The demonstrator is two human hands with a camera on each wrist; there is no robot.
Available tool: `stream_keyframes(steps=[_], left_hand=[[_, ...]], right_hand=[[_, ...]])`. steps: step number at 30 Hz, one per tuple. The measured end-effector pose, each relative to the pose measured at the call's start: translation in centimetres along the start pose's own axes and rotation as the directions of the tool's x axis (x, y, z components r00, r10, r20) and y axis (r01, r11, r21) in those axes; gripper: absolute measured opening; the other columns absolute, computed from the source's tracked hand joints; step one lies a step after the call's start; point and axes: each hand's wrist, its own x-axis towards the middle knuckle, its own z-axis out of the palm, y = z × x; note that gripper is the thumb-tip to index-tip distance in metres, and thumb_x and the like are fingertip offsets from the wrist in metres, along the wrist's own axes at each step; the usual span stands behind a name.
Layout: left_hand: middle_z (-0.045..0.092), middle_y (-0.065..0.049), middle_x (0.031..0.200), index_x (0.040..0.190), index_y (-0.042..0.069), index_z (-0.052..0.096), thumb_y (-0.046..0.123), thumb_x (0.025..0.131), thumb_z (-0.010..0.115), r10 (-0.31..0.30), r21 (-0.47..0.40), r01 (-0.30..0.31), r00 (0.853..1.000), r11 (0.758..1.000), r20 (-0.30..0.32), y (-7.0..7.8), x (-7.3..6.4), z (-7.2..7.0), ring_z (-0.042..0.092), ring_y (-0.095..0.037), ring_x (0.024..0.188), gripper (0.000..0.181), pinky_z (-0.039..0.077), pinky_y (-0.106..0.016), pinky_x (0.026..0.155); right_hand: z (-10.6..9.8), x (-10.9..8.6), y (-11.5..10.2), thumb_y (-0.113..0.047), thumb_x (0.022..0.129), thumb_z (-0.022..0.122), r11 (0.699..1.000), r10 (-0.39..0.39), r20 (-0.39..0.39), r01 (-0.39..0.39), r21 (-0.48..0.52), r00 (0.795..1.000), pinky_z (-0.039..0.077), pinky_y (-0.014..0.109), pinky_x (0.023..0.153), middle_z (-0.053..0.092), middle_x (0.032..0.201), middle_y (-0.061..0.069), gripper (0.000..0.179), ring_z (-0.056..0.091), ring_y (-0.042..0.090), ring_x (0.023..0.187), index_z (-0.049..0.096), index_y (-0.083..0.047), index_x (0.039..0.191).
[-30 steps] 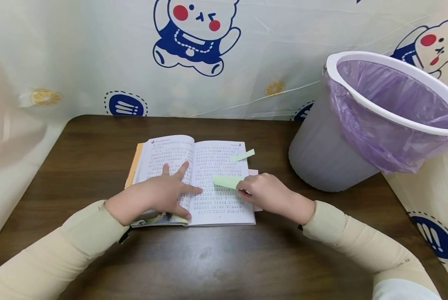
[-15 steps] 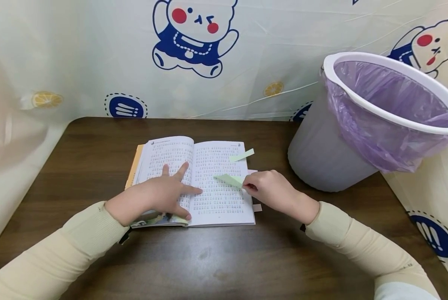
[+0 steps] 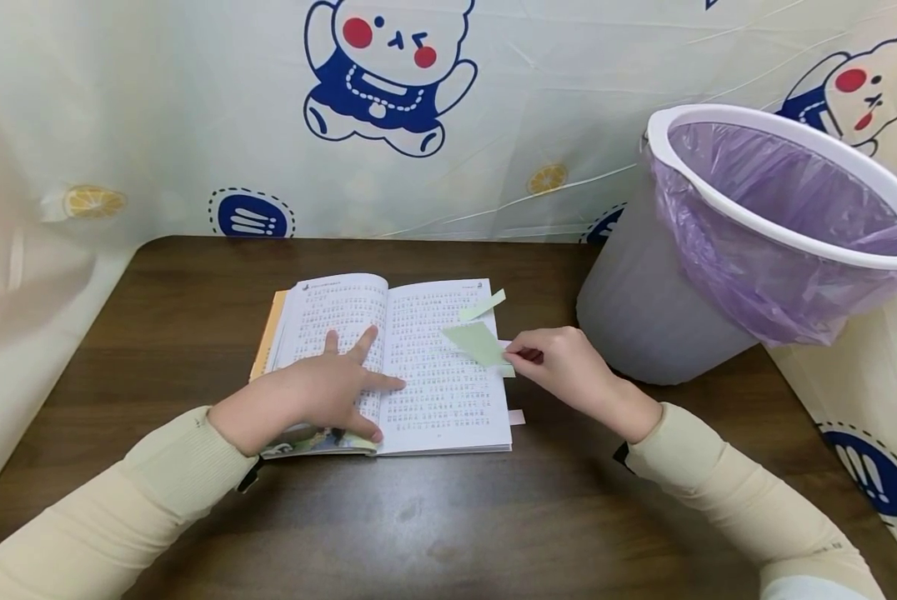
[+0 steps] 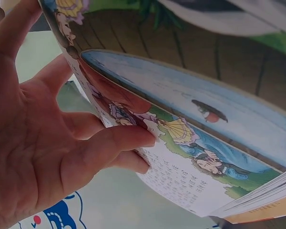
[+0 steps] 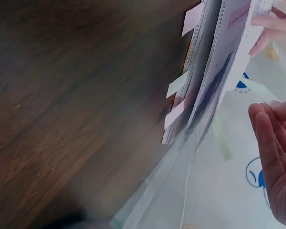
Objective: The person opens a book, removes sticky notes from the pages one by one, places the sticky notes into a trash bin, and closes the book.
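An open book point(image 3: 444, 408) with printed text lies on the brown table. My left hand point(image 3: 317, 390) rests on its left page with fingers spread. In the left wrist view, the left hand point(image 4: 47, 148) lies against the pages, beside a colour illustration point(image 4: 181, 95). My right hand point(image 3: 561, 358) pinches one corner of a pale green sticky note point(image 3: 474, 340) between thumb and fingertips. That note stands tilted over the right page near its outer edge. A narrower green sticky strip point(image 3: 484, 306) sticks out from the upper part of the same page.
Beyond the right hand stands a grey bin point(image 3: 636, 283) lined with a purple bag point(image 3: 749, 258). A pink tab point(image 3: 518, 417) and a pale tab point(image 3: 508, 371) stick out of the book's right edge. A patterned curtain point(image 3: 523, 83) hangs behind the table.
My right hand has moved right and slightly away from me, pulling the sticky note up and turning it. The right page's upper edge has risen slightly. The left hand has stayed still.
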Motion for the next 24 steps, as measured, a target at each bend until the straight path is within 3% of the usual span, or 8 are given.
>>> stream_keyframes(steps=[7, 15, 24], left_hand=[[0.008, -0.034, 0.164, 0.145, 0.029, 0.061, 0.052, 0.081, 0.084, -0.006, 0.007, 0.006, 1.0, 1.0, -0.005, -0.1, 0.1, -0.4, 0.011, -0.081, 0.13, 0.072, 0.057, -0.061, 0.072], [0.011, -0.034, 0.164, 0.144, 0.029, 0.063, 0.052, 0.078, 0.086, -0.006, -0.014, 0.006, 1.0, 1.0, -0.011, -0.1, -0.4, -0.1, 0.01, -0.081, 0.129, 0.073, 0.058, -0.057, 0.069], [0.012, -0.033, 0.164, 0.142, 0.029, 0.064, 0.051, 0.078, 0.087, -0.009, -0.031, 0.009, 1.0, 0.999, -0.02, 0.0, -0.4, 0.2, 0.011, -0.081, 0.129, 0.072, 0.052, -0.071, 0.074]], right_hand=[[-1.3, 0.1, 0.6, 0.001, 0.083, 0.083, 0.995, 0.065, -0.086, -0.058, 0.084, 0.994, 0.058, 0.031, 0.063, 0.075, 0.081, 0.003, 0.009, 0.065, 0.011, 0.066, 0.079, -0.003, 0.09], [-2.3, 0.4, 0.4, 0.001, 0.081, 0.085, 0.987, 0.081, -0.132, -0.062, 0.147, 0.988, 0.056, 0.026, 0.063, 0.074, 0.079, 0.0, 0.011, 0.064, 0.01, 0.065, 0.08, -0.004, 0.089], [-3.6, 1.0, -0.1, 0.001, 0.08, 0.086, 0.988, 0.065, -0.149, -0.042, 0.152, 0.987, 0.055, 0.023, 0.061, 0.073, 0.076, -0.002, 0.011, 0.063, 0.006, 0.063, 0.079, -0.004, 0.087]])
